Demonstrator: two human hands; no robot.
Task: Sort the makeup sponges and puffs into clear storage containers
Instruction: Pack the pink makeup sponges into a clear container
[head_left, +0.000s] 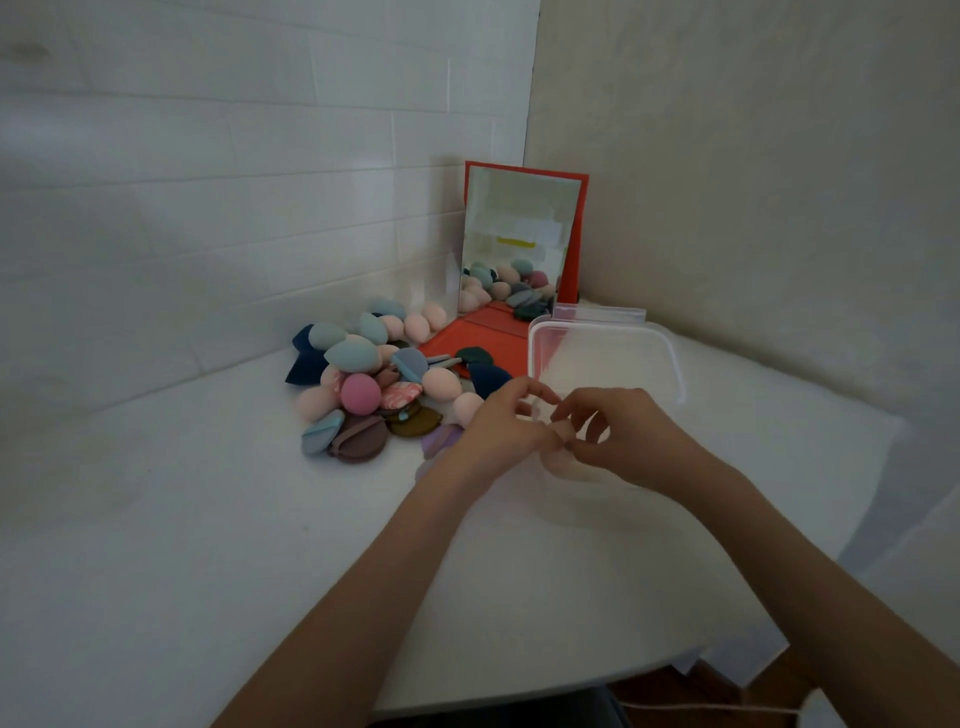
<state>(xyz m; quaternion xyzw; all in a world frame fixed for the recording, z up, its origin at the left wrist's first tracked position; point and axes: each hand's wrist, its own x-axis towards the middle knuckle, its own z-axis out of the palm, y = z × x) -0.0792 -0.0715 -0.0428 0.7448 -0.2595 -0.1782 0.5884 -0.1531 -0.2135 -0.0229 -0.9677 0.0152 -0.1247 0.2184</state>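
Observation:
A heap of makeup sponges and puffs in pink, teal, navy, brown and purple lies on the white table. To its right stands a clear plastic container, its pale lid or wall tilted up. My left hand and my right hand meet at the container's near edge. Their fingers are curled and pinch the clear plastic there. What lies between the fingertips is blurred. A purple puff is partly hidden behind my left hand.
A mirror on a red folding stand leans in the corner behind the heap and reflects it. A clear zip bag lies behind the container. Tiled wall at left, plain wall at right. The table's front edge runs near my arms.

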